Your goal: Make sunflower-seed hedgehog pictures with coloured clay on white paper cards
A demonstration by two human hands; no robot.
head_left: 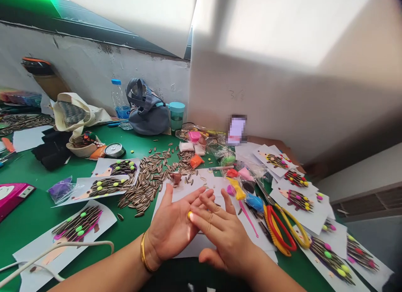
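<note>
My left hand lies palm up with its fingers stretched out, a gold bangle on the wrist. Across that palm, the fingers of my right hand extend flat, thumb apart. A small yellow clay ball shows between the left palm and a right fingertip. Below both hands is a white paper sheet. A thin pink clay strip rests on the paper to the right. A lump of brown clay is just beyond my left fingers.
Striped sunflower seeds are heaped beyond my left hand. Seed-covered hedgehog pictures lie at both sides. Red-and-yellow-handled scissors and a blue clay pack sit right. A bottle, a bag and a phone stand behind.
</note>
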